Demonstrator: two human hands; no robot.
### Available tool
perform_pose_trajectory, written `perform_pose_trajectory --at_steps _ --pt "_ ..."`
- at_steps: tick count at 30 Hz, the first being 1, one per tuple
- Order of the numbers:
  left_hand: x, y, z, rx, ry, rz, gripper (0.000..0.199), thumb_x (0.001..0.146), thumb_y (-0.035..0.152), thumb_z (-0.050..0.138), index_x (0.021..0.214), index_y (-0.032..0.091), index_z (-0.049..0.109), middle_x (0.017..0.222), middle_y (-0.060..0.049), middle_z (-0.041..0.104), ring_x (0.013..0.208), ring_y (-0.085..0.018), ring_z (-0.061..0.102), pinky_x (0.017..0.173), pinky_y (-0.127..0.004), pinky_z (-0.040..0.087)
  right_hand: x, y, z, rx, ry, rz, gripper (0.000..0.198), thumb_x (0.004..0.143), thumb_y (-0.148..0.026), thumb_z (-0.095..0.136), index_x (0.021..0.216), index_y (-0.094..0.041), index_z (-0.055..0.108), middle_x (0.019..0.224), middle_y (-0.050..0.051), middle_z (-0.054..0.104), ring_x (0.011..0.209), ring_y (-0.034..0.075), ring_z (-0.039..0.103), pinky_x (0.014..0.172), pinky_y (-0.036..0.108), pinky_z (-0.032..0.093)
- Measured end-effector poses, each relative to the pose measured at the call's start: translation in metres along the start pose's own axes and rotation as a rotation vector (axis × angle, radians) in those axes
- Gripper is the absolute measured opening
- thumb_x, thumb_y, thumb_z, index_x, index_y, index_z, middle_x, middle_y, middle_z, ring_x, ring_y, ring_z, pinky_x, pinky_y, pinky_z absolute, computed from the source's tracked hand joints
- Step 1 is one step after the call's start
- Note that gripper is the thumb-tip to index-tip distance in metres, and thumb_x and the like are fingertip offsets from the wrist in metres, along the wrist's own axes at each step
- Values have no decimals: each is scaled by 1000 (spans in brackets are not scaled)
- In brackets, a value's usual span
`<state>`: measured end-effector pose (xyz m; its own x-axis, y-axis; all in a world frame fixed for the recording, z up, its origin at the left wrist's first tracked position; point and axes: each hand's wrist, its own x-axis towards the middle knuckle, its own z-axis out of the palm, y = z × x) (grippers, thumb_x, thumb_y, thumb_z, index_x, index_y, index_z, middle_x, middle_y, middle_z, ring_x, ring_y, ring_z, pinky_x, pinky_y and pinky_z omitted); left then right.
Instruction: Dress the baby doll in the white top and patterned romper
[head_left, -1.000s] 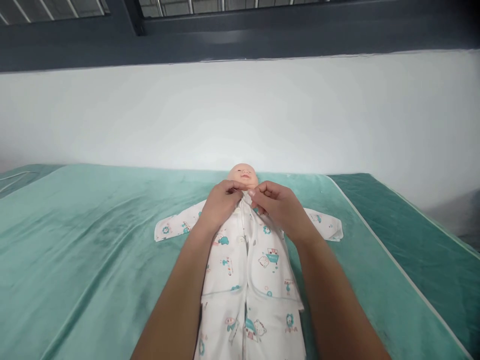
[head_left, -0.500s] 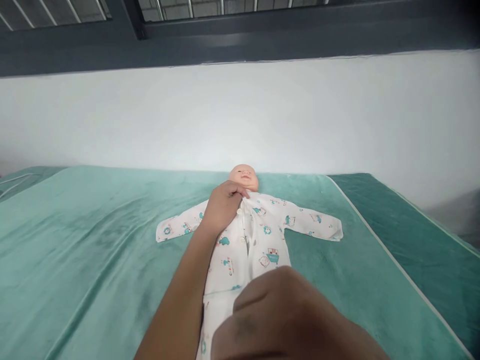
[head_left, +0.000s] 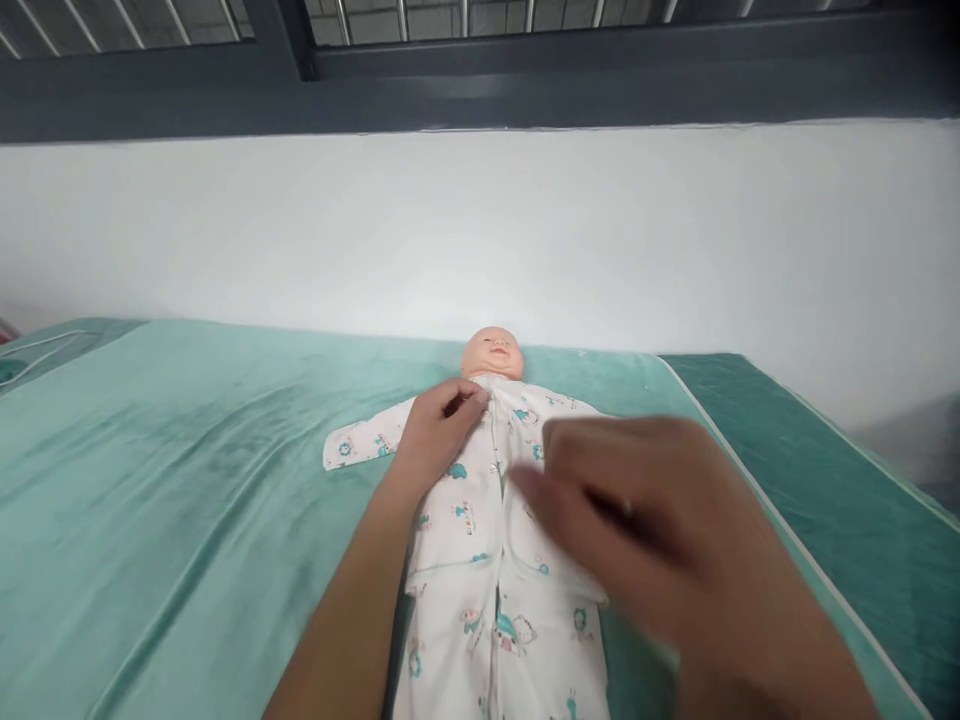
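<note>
White wall (head_left: 480,220) fills the upper half of the head view, crossed at 12 o'clock by a dark frame (head_left: 562,90) with pale metal bars (head_left: 465,18) above it. Below the wall spreads a light green sheet (head_left: 210,440), creased from 8 to 7 o'clock; a darker green cloth (head_left: 832,480) lies beyond its pale edge, between 3 and 4 o'clock.

At the centre, a doll (head_left: 493,355) lies on its back on the sheet, head toward 12 o'clock, near the wall. Its body runs down to 6 o'clock, in a white jacket (head_left: 469,500) printed with small animals and teal shapes. One sleeve (head_left: 364,440) points to 8 o'clock; the other is mostly hidden. Below the jacket's hem, matching bottoms (head_left: 442,625) reach the picture's lower edge, split down the middle.

Just off centre at 7 o'clock, the person's left hand (head_left: 444,422) touches the jacket's front below the collar. Its grip is narrow, thumb and finger meeting on the cloth's edge.

At 4 o'clock, the right hand (head_left: 637,500) looks large and blurred in front of the jacket, fingers curled, thumb pointing toward the front opening. Whether its grip holds anything, I cannot tell.
</note>
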<state>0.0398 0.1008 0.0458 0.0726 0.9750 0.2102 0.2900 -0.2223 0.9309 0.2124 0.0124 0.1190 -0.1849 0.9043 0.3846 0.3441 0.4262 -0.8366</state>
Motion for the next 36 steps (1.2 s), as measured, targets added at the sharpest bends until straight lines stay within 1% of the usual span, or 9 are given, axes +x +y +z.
perform_pose_trajectory --at_steps 2,4,7,11,17,20,23,29,36 --pt "-1 3 -6 28 -79 -29 22 85 39 58 78 19 64 72 2 56 64 -11 48 58 -23 37 13 9 -3 -224 -38 32 48 89 -44 56 53 -22 31 48 -3 34 48 12 28 50 31 20" --pt "-3 4 -13 27 -164 -62 23 85 42 59 80 20 63 71 3 52 59 -10 43 53 -23 34 27 22 1 -463 -94 116 46 92 -42 48 56 -22 28 50 -3 35 48 12 26 49 30 18" --pt "-4 4 -21 14 -265 -79 21 84 41 63 84 20 62 68 4 45 58 -9 39 51 -22 32 38 39 12 -652 -203 254 42 92 -42 47 60 -22 30 53 -2 41 49 12 29 48 29 19" --pt "-3 1 -22 -3 -309 -69 16 81 35 66 81 20 62 67 5 41 57 -8 38 48 -21 31 40 46 24 -721 -259 315 38 89 -43 50 62 -22 33 57 -1 49 51 12 33 49 29 21" --pt "-2 -3 -17 -77 -256 -71 17 82 35 66 81 19 62 63 4 45 53 -8 38 46 -22 30 42 48 28 -705 -234 400 29 86 -33 48 62 -22 37 60 0 54 54 14 38 51 30 24" --pt "-4 -3 -14 -136 -216 -64 19 82 37 68 81 19 62 64 4 46 53 -7 37 47 -22 28 45 55 25 -644 -222 428 31 84 -29 48 60 -22 31 56 -1 47 52 13 33 50 31 22" --pt "-6 0 -10 -194 -163 -48 19 81 37 69 81 19 63 69 3 50 58 -8 41 52 -22 31 49 62 19 -448 -235 419 32 84 -29 49 59 -21 29 57 -3 43 53 12 32 51 30 22" --pt "-7 2 -7 -264 -141 -76 21 79 39 72 81 20 64 69 3 53 57 -8 40 51 -23 29 51 67 14 18 -253 424 34 85 -34 53 58 -20 39 54 -4 45 53 10 39 54 27 28" --pt "-5 2 -8 -208 -170 -108 22 80 41 70 80 20 66 64 4 47 53 -7 34 49 -23 23 54 80 19 269 -244 386 34 84 -38 59 58 -20 47 51 -5 44 48 8 37 48 25 23"
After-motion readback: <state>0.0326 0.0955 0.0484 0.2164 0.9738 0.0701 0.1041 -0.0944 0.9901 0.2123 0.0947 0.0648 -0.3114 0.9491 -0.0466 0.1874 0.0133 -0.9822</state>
